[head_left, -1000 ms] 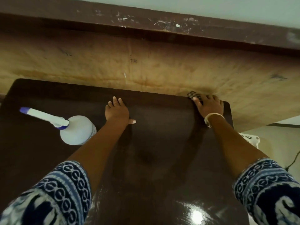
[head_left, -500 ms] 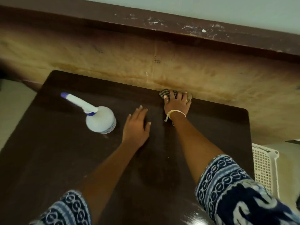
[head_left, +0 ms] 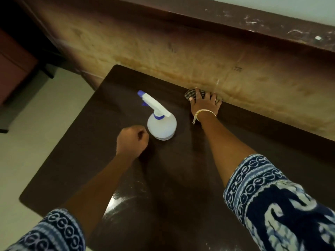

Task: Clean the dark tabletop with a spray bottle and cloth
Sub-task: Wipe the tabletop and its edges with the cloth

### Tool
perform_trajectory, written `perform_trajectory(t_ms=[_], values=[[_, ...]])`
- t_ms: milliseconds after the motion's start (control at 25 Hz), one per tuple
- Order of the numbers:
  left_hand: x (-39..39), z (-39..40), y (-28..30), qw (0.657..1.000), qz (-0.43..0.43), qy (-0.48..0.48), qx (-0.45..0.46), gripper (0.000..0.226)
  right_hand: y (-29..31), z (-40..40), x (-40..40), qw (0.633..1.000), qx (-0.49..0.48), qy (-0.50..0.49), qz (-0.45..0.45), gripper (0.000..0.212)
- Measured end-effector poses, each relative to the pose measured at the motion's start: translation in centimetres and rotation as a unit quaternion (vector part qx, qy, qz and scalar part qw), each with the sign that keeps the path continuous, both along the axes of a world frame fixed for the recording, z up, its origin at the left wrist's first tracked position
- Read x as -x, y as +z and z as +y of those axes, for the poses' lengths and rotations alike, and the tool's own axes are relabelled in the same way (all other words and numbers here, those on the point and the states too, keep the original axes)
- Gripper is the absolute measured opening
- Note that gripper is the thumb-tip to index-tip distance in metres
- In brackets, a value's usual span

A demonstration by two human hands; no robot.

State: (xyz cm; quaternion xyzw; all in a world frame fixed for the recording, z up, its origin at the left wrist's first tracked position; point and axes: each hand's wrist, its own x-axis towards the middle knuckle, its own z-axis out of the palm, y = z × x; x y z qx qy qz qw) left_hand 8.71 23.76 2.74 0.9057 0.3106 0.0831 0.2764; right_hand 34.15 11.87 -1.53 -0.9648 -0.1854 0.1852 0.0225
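The dark brown tabletop (head_left: 87, 160) fills the middle of the view. A white spray bottle (head_left: 161, 124) with a blue nozzle stands upright on it, nozzle pointing far left. My right hand (head_left: 204, 104) presses a checked cloth (head_left: 191, 94) flat against the table's far edge, by the wall; most of the cloth is hidden under the fingers. My left hand (head_left: 131, 142) rests on the table just left of the bottle, fingers curled into a loose fist, holding nothing and apart from the bottle.
A stained tan wall (head_left: 199, 57) with a dark ledge (head_left: 253, 22) runs along the table's far side. Pale floor (head_left: 36, 127) lies to the left, with dark furniture (head_left: 16, 69) at the far left.
My right hand has slid the cloth leftward along the far edge. My left hand has pulled back, curled shut and now sits beside the bottle. The view has shifted left.
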Motion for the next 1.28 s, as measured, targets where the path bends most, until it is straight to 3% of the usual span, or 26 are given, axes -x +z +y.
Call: perform_trajectory(t_ms=[120,360,520,760,880,1080,1280], values=[[-2.3,4.8,-0.5,0.999,0.016,0.042,-0.01,0.013,0.3,2.8,-0.9,0.999,0.011,0.023,0.024,0.057],[-8.4,15.5,-0.5,0.973,0.23,0.012,0.004,0.11,0.2,10.0,-4.4,0.986,0.016,0.117,0.117,0.062],[-10.5,19.5,-0.9,0.95,0.311,-0.015,0.034,0.145,-0.3,18.8,-4.9,0.959,-0.053,0.217,0.172,0.066],[-11.3,20.1,-2.3,0.937,0.346,-0.045,-0.004,0.152,1.0,29.6,-4.2,0.945,-0.036,0.278,0.169,0.067],[-11.9,20.0,-2.0,0.922,0.381,-0.051,-0.045,0.151,1.2,31.3,-3.3,0.94,-0.062,0.304,0.143,0.064],[-13.1,18.9,-1.0,0.894,0.44,-0.048,-0.073,0.146,-0.1,24.2,-4.0,0.946,-0.099,0.277,0.136,0.06],[-12.5,17.5,-0.1,0.907,0.415,-0.028,-0.059,0.13,-0.7,11.0,-4.2,0.975,-0.056,0.21,0.044,0.057]])
